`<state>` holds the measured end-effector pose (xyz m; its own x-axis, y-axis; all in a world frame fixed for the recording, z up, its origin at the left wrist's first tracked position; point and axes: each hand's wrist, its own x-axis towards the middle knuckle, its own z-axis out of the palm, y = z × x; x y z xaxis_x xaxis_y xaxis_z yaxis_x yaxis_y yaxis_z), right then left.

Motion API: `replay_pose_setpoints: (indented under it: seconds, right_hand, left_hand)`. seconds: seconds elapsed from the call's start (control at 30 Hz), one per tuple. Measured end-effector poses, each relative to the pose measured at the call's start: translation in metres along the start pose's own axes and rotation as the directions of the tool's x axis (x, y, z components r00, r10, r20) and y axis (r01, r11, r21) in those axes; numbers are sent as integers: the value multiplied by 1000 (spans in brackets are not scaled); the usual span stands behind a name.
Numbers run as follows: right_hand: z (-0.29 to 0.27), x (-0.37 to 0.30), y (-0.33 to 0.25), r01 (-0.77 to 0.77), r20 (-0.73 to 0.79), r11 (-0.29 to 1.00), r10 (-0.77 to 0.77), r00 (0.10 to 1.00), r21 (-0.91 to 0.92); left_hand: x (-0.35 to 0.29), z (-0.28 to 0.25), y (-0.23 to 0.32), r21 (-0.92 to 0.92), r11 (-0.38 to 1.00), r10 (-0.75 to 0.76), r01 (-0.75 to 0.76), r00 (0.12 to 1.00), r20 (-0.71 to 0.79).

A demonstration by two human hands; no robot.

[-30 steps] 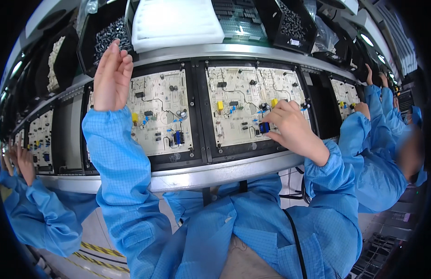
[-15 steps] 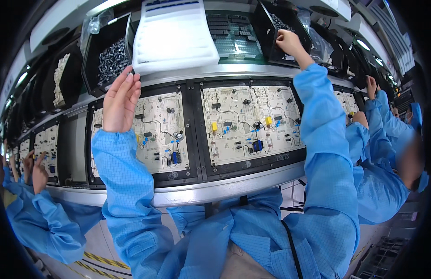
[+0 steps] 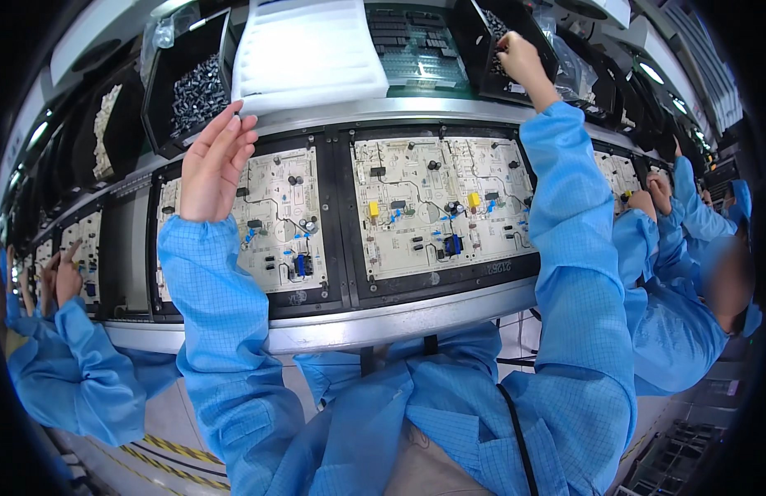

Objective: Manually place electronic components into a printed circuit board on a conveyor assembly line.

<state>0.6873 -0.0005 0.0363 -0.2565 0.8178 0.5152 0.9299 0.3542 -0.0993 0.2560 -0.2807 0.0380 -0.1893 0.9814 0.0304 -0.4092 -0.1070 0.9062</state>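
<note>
My left hand (image 3: 216, 169) is raised over the left framed circuit board (image 3: 275, 223), its thumb and forefinger pinched together. A small dark part seems to sit at the fingertips, too small to name. Just beyond it stands a black bin (image 3: 155, 103) of small dark cylindrical components (image 3: 199, 93). My right hand (image 3: 522, 62) reaches into another black bin (image 3: 482, 70) at the upper right, fingers curled in among small components (image 3: 497, 25); what they grip is hidden. Below and left of that arm lies a second circuit board (image 3: 416, 240), with yellow, blue and black parts.
A white foam tray (image 3: 308, 62) and a greenish tray of black parts (image 3: 416, 54) lie between the bins. A metal rail (image 3: 399, 324) runs along the near edge. Co-workers in blue sleeves (image 3: 93, 364) work at both sides, the right one (image 3: 672, 331) close to my right arm.
My right hand has moved from the bin's near side further in among its components. My left hand stays pinched, slightly higher in view. The whole view has shifted a little.
</note>
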Motion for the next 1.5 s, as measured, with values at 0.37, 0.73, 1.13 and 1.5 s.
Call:
replay_pose_setpoints:
  seconds: [0.37, 0.73, 1.13, 1.5]
  right_hand:
    - [-85, -95, -4, -138, 303, 774, -72, 950, 618]
    - [-73, -130, -22, -28, 476, 851, -265, 839, 524]
    - [-78, -136, -18, 15, 456, 860, -286, 843, 510]
    - [-65, -135, 16, 68, 210, 870, -193, 959, 488]
  left_hand:
    - [-18, 39, 2, 206, 972, 110, -108, 994, 3]
    - [-27, 113, -26, 377, 916, 24, -135, 958, 285]
    - [-19, 98, -48, 321, 946, -21, -40, 983, 184]
    - [-91, 232, -120, 624, 680, -91, -385, 800, 592]
